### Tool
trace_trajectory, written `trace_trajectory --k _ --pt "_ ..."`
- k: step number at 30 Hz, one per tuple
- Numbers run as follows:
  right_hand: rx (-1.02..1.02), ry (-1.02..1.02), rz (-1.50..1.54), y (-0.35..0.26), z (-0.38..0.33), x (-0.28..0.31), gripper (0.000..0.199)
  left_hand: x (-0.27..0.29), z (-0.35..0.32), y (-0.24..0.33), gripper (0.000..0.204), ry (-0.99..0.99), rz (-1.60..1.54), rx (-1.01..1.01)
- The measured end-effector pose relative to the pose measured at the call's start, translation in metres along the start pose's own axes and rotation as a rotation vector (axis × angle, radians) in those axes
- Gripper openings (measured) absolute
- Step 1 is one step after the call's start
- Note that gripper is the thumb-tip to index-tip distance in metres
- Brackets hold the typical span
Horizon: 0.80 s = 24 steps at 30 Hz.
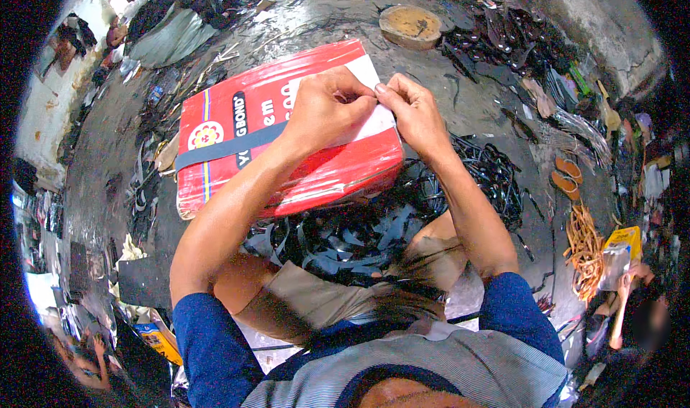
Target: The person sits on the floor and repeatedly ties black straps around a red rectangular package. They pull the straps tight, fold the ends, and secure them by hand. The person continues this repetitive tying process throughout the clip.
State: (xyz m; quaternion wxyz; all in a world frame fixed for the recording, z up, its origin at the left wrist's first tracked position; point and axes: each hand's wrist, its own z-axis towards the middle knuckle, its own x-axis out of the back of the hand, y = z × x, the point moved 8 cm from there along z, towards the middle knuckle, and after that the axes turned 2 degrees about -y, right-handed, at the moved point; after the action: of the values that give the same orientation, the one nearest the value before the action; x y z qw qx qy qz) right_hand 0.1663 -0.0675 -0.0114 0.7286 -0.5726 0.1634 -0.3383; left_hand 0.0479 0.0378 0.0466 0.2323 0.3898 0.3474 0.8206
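Note:
In front of me lies a red box [248,182], tilted, with a dark strap [233,146] running across its top. My left hand [327,110] is over the box, its fingers closed in a pinch near the far right edge. Just beside it, my right hand [415,113] is closed in a pinch too, the fingertips of both hands almost touching. What they hold between them, if anything, is too small to make out. The strap passes under my left wrist. Below the box, a heap of black strips [330,239] lies between my legs.
More black strips [496,182] lie in a tangle to the right. Beyond are a round wooden block [410,26] and dark scraps [496,42]. Orange sandals [566,178] and a bundle of tan strips [586,246] sit at the right. Other people are at the sides.

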Motion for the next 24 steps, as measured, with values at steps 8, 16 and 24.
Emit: trace_trajectory --k 8,16,24 --pt "-0.533 -0.077 0.801 0.022 -0.025 -0.014 0.022 -0.009 0.000 0.007 0.007 0.011 -0.029 -0.083" --pt "-0.086 0.075 -0.385 -0.035 0.033 0.019 0.046 -0.010 0.003 0.006 0.008 0.025 -0.072 -0.085" --pt "0.047 0.148 -0.392 -0.009 0.039 0.009 0.032 -0.007 0.001 0.001 0.009 0.046 -0.044 -0.055"
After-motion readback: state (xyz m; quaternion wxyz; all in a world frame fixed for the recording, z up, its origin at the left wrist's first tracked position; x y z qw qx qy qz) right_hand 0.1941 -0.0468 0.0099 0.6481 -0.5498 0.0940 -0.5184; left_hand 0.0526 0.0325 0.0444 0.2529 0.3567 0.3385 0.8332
